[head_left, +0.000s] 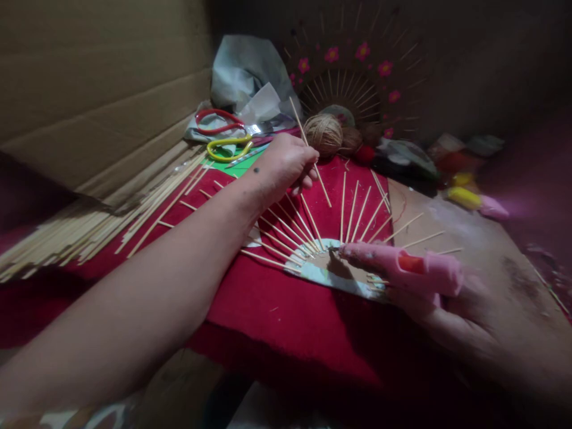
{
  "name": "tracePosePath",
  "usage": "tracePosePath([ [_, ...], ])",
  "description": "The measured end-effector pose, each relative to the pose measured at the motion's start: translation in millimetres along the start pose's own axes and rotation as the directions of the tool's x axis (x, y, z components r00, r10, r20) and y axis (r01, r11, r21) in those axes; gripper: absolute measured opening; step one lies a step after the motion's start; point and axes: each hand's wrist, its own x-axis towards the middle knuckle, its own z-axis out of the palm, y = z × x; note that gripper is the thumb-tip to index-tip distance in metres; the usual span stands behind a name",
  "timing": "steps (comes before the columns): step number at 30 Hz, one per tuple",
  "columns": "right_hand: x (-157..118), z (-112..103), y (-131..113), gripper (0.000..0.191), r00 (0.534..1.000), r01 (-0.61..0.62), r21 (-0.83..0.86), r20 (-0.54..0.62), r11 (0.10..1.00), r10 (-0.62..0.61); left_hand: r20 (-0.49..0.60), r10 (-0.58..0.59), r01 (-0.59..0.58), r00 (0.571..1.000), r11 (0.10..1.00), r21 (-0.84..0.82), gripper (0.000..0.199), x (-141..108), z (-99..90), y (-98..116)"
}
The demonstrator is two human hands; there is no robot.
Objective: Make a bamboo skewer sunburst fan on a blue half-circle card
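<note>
Between the fingertips of my left hand (290, 164) is a thin wooden stick (322, 186), held tilted above the red cloth. My right hand (460, 325) grips a pink glue gun (402, 265), its nozzle pointing left at the top edge of a half-round cardboard base (344, 281) with a pale patterned rim. Several sticks (286, 229) fan out from that rim on both sides, with a gap near the nozzle. My left forearm covers part of the sticks on the left. The glue gun hides part of the base's right side.
Loose sticks (89, 235) lie in a pile at left beside a cardboard wall (102, 77). Scissors (230, 149) with red and yellow handles, a twine ball (324, 134) and a grey plastic bag (248, 68) sit behind. A flowered stick fan (342, 83) stands at the back.
</note>
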Motion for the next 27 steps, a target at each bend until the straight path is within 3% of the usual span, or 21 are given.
tracePosePath([
  [4,0.6,-0.7,0.4,0.045,0.998,0.010,0.107,0.053,0.994,-0.016,0.035,-0.019,0.018,0.999,1.000,0.011,0.009,-2.2,0.9,-0.8],
  [8,1.8,0.9,-3.6,0.043,0.999,-0.002,0.161,-0.031,0.987,0.007,0.043,-0.009,0.010,0.999,1.000,-0.001,0.010,-2.2,1.1,-1.7],
  [14,8.2,3.5,-10.7,0.042,0.997,0.063,0.130,-0.042,0.990,-0.058,0.043,-0.014,0.013,0.999,1.000,0.004,0.015,-0.9,1.3,-2.2],
  [22,12.8,5.4,-8.7,0.037,0.993,0.053,-0.012,-0.109,0.999,-0.054,0.041,-0.001,-0.001,0.999,0.999,0.047,0.011,-1.3,1.5,-1.1],
  [27,15.5,0.2,-13.1,0.040,0.991,0.128,0.005,-0.045,0.992,-0.128,0.048,0.002,-0.007,0.999,0.995,0.098,0.013,-0.8,0.3,-2.0],
])
